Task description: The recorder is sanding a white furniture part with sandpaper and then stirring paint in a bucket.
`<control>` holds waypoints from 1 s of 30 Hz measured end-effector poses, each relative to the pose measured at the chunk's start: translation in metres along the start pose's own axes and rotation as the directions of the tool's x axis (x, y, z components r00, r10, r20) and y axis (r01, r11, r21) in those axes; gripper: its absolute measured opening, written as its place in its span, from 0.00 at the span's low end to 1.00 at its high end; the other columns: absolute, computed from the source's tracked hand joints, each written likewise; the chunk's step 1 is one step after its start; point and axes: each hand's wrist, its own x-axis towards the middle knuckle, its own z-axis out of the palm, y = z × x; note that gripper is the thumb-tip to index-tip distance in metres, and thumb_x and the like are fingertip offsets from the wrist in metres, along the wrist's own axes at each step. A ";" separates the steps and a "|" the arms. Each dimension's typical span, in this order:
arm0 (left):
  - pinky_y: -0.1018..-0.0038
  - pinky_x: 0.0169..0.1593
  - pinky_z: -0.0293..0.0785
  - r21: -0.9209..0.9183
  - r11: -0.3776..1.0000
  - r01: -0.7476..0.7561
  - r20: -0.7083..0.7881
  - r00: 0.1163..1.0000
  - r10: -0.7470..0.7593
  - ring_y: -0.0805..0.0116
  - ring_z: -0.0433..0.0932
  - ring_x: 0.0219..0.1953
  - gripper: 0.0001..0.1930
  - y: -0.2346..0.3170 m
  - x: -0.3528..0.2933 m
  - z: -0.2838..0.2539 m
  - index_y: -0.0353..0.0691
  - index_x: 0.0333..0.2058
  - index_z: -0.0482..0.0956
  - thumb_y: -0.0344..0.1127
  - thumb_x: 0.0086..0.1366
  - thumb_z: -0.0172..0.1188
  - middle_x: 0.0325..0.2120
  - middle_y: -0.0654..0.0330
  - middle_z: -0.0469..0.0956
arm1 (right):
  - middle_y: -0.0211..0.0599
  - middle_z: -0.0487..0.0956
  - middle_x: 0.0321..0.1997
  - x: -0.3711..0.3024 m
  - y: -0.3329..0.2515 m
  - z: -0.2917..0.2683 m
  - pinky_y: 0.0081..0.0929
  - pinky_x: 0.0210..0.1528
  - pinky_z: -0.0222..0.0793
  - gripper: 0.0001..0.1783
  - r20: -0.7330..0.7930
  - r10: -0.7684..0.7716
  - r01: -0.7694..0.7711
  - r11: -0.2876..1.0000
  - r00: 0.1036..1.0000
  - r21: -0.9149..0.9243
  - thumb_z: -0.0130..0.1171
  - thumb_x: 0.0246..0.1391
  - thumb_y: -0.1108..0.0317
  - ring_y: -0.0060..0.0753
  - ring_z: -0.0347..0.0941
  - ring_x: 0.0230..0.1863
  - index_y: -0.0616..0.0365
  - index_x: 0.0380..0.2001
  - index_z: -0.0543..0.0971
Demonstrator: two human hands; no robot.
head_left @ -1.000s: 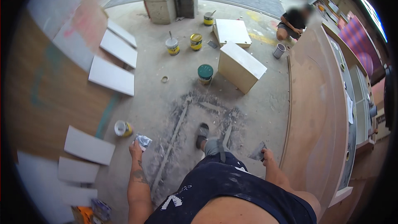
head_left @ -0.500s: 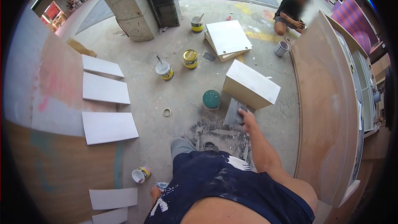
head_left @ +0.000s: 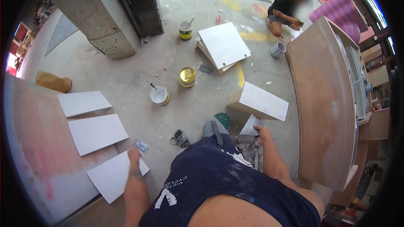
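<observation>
My right hand grips a thin, flat grey sheet; whether it is sandpaper or a scraper blade I cannot tell. Just beyond it stands a box-shaped piece with a white top and bare tan sides. Closed round a crumpled blue-and-white rag, my left hand hovers over or beside the nearest white panel on the left. Two more white panels, a middle one and a far one, lie beyond. A green-lidded tub is partly hidden by my leg.
Open paint cans stand ahead: one with white paint, a yellow one, another with a stick. White boards are stacked beyond. A long wooden cabinet lines the right; a co-worker crouches behind it. A concrete pillar rises far left.
My left hand has come up and forward with the rag, toward the left panels. My right hand has drawn back slightly with the sheet. My view has turned, and a sandalled foot now shows.
</observation>
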 end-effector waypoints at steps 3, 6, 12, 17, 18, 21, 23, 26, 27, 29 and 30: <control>0.52 0.41 0.73 -0.019 0.968 -0.252 -0.215 0.946 0.242 0.41 0.82 0.37 0.23 0.108 0.120 -0.088 0.27 0.33 0.81 0.47 0.68 0.51 0.33 0.38 0.83 | 0.27 0.80 0.35 -0.008 -0.044 0.051 0.37 0.31 0.67 0.16 -0.001 -0.084 0.084 0.995 0.996 0.050 0.63 0.55 0.69 0.29 0.77 0.31 0.49 0.48 0.78; 0.54 0.39 0.73 -0.363 0.910 -0.202 -0.197 0.971 0.137 0.44 0.82 0.34 0.22 0.257 0.169 -0.147 0.27 0.32 0.80 0.45 0.67 0.52 0.32 0.39 0.83 | 0.29 0.80 0.36 0.020 -0.062 0.077 0.36 0.30 0.68 0.16 0.009 -0.141 0.139 0.982 0.990 0.127 0.63 0.54 0.70 0.29 0.77 0.33 0.52 0.48 0.78; 0.59 0.35 0.72 -0.295 0.896 -0.333 -0.167 0.941 0.295 0.55 0.80 0.28 0.19 0.403 0.217 -0.154 0.28 0.29 0.80 0.41 0.65 0.50 0.24 0.46 0.80 | 0.32 0.81 0.38 0.136 -0.108 0.157 0.35 0.34 0.76 0.18 -0.089 -0.071 0.090 0.969 0.994 0.232 0.65 0.51 0.72 0.33 0.79 0.34 0.55 0.47 0.77; 0.65 0.32 0.71 -0.370 0.887 -0.276 -0.154 0.960 0.234 0.66 0.78 0.27 0.17 0.458 0.226 -0.167 0.29 0.29 0.79 0.39 0.65 0.49 0.22 0.55 0.78 | 0.34 0.81 0.33 0.203 -0.193 0.185 0.36 0.38 0.76 0.14 -0.123 -0.048 0.014 0.966 0.991 -0.260 0.62 0.49 0.69 0.33 0.78 0.33 0.60 0.40 0.82; 0.65 0.32 0.71 -0.377 0.885 -0.275 -0.157 0.960 0.232 0.66 0.78 0.27 0.17 0.485 0.232 -0.173 0.29 0.29 0.79 0.39 0.65 0.49 0.22 0.55 0.78 | 0.34 0.81 0.33 0.223 -0.218 0.189 0.36 0.38 0.76 0.14 -0.121 -0.055 0.021 0.964 0.991 -0.265 0.62 0.49 0.69 0.33 0.78 0.33 0.60 0.40 0.82; 0.70 0.28 0.70 -0.692 0.716 -0.093 -0.164 0.986 -0.030 0.71 0.76 0.25 0.15 0.546 0.254 -0.204 0.32 0.31 0.79 0.38 0.67 0.48 0.26 0.61 0.78 | 0.37 0.83 0.36 0.259 -0.265 0.193 0.32 0.40 0.75 0.18 -0.019 -0.269 0.251 0.920 0.963 -0.300 0.64 0.49 0.68 0.32 0.80 0.36 0.61 0.44 0.82; 0.70 0.27 0.70 -0.670 0.736 -0.097 -0.149 0.989 -0.006 0.71 0.76 0.25 0.15 0.577 0.279 -0.222 0.32 0.30 0.78 0.38 0.67 0.48 0.25 0.61 0.78 | 0.37 0.83 0.39 0.267 -0.303 0.201 0.32 0.39 0.77 0.19 -0.025 -0.248 0.238 0.951 0.968 -0.195 0.63 0.53 0.68 0.33 0.81 0.37 0.61 0.48 0.80; 0.70 0.25 0.69 -0.617 0.767 -0.174 -0.133 0.984 0.117 0.71 0.75 0.23 0.16 0.638 0.332 -0.231 0.32 0.28 0.77 0.38 0.67 0.49 0.24 0.60 0.77 | 0.37 0.83 0.40 0.271 -0.325 0.221 0.33 0.40 0.77 0.18 -0.095 -0.255 0.254 0.967 0.962 -0.019 0.62 0.55 0.69 0.32 0.81 0.38 0.62 0.49 0.80; 0.69 0.24 0.69 -0.577 0.783 -0.231 -0.120 0.973 0.198 0.71 0.75 0.22 0.16 0.655 0.348 -0.230 0.32 0.27 0.77 0.38 0.67 0.49 0.23 0.60 0.77 | 0.37 0.83 0.42 0.269 -0.327 0.223 0.34 0.41 0.78 0.18 -0.098 -0.228 0.225 0.974 0.969 -0.038 0.61 0.55 0.71 0.32 0.81 0.39 0.62 0.50 0.80; 0.70 0.24 0.68 -0.548 0.794 -0.265 -0.051 0.958 0.284 0.71 0.75 0.22 0.16 0.689 0.383 -0.220 0.32 0.26 0.77 0.38 0.67 0.50 0.22 0.60 0.76 | 0.37 0.83 0.42 0.268 -0.314 0.223 0.34 0.43 0.78 0.18 -0.145 -0.216 0.206 0.975 0.965 -0.084 0.60 0.55 0.72 0.33 0.81 0.40 0.62 0.50 0.79; 0.70 0.23 0.68 -0.525 0.801 -0.289 0.009 0.938 0.345 0.71 0.75 0.22 0.17 0.704 0.402 -0.212 0.31 0.26 0.77 0.39 0.66 0.50 0.21 0.61 0.76 | 0.37 0.83 0.42 0.265 -0.305 0.225 0.34 0.44 0.78 0.18 -0.174 -0.209 0.185 0.972 0.962 -0.142 0.60 0.56 0.72 0.33 0.81 0.40 0.62 0.51 0.79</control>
